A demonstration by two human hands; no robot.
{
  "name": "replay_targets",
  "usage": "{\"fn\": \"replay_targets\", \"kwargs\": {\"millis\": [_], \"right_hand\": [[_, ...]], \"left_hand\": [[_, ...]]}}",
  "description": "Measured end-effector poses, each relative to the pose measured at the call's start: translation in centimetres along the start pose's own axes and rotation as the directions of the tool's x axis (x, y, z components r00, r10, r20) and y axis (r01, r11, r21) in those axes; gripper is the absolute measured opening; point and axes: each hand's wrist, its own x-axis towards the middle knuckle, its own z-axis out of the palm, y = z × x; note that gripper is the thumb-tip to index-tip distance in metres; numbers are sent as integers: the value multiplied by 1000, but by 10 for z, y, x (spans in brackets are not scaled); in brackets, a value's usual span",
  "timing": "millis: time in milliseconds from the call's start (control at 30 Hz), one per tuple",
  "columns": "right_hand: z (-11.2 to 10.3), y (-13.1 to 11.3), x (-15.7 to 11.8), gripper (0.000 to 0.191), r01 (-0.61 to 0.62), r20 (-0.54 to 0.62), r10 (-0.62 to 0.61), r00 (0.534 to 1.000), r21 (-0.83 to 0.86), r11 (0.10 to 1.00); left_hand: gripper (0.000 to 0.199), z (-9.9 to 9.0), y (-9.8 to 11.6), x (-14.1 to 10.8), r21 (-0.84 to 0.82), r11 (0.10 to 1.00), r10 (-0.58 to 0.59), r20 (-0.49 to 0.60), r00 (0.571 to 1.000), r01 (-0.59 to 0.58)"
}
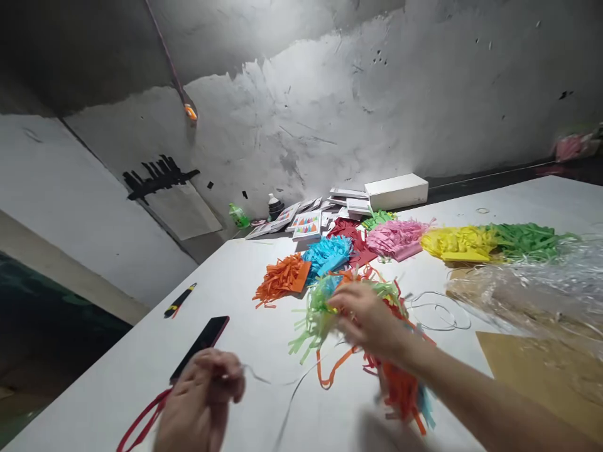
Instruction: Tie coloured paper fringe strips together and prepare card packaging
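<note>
My left hand point(200, 395) is closed over the near left part of the white table point(254, 389), its fingers pinched on a thin white string point(258, 375) that trails off to the right. At the middle, my right hand point(370, 320) has its fingers closed on a light green paper tassel point(316, 314); motion blurs the fingertips. Beneath and beside my right forearm lies a bunch of red, orange and blue paper fringe point(400, 389), partly hidden by the arm. An orange paper strip point(336, 370) loops out between the hands.
Fringed bundles in orange point(281, 280), blue point(330, 254), pink point(400, 237), yellow point(459, 243) and green point(525, 240) line the back. White boxes point(396, 191) stand behind. A phone point(202, 345), a cutter point(179, 301), coiled string point(440, 317) and clear plastic point(532, 289) also lie here.
</note>
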Motion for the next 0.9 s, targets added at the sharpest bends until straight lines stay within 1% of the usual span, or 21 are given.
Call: {"fn": "replay_targets", "kwargs": {"millis": [33, 67, 100, 167, 200, 233, 267, 333, 367, 467, 533, 567, 600, 633, 667, 733, 767, 800, 833, 867, 900], "right_hand": [[15, -17, -1, 25, 58, 79, -60, 995, 29, 998], [28, -30, -3, 30, 90, 134, -98, 986, 58, 994], [39, -40, -4, 31, 108, 184, -124, 975, 95, 990], [50, -48, -6, 19, 94, 267, -140, 953, 179, 979], [51, -47, -7, 10, 72, 299, -137, 944, 219, 973], [51, -45, -9, 10, 44, 324, -127, 938, 253, 967], [49, -41, -11, 16, 15, 337, -112, 935, 279, 960], [43, -33, -15, 21, -36, 329, -71, 942, 308, 951], [40, -29, -17, 21, -59, 314, -47, 948, 318, 946], [26, -14, -22, 20, -110, 213, 39, 976, 331, 937], [9, 3, -22, 22, -145, 70, 129, 989, 329, 933], [-3, 14, -21, 25, -163, -33, 184, 982, 330, 930], [-17, 27, -20, 27, -178, -150, 238, 960, 333, 926], [-32, 41, -19, 30, -188, -275, 289, 917, 341, 921], [-48, 54, -19, 33, -187, -392, 323, 861, 348, 919], [-78, 76, -21, 41, -172, -556, 352, 754, 350, 921], [-89, 82, -24, 41, -166, -600, 353, 718, 345, 924], [-96, 84, -28, 40, -164, -621, 350, 702, 338, 927], [-99, 81, -33, 38, -164, -617, 343, 709, 329, 930], [-99, 74, -39, 34, -167, -587, 334, 737, 320, 933], [-94, 64, -45, 31, -170, -538, 320, 780, 310, 935]], "left_hand": [[44, 12, -6, -8, 10, 1000, -19, 78, 997, 19], [40, 22, -11, -15, 20, 999, -36, 156, 987, 33], [36, 29, -15, -21, 26, 999, -50, 231, 972, 45], [32, 34, -23, -29, 22, 997, -76, 332, 940, 73], [30, 33, -26, -30, 19, 995, -94, 355, 930, 93], [29, 32, -28, -30, 15, 994, -106, 363, 926, 108], [29, 30, -30, -30, 13, 993, -116, 360, 926, 119], [31, 24, -33, -27, 11, 990, -136, 322, 937, 140], [34, 21, -34, -25, 5, 989, -146, 278, 949, 151], [44, 10, -34, -14, -35, 983, -177, 104, 979, 182], [50, -3, -33, -2, -53, 984, -168, 8, 986, 168], [52, -12, -33, 6, -53, 987, -154, -34, 987, 152], [56, -22, -33, 15, -49, 990, -138, -77, 987, 134], [59, -33, -35, 24, -36, 993, -121, -126, 985, 117], [60, -45, -38, 33, -11, 995, -103, -176, 979, 103], [60, -67, -49, 50, 85, 992, -69, -263, 962, 95], [56, -75, -57, 57, 159, 982, -56, -290, 955, 106], [51, -81, -65, 63, 249, 960, -48, -301, 953, 127], [45, -84, -74, 68, 350, 925, -45, -291, 956, 150], [40, -85, -82, 71, 460, 873, -45, -262, 964, 166], [36, -82, -88, 74, 573, 804, -33, -217, 976, 155]]}}
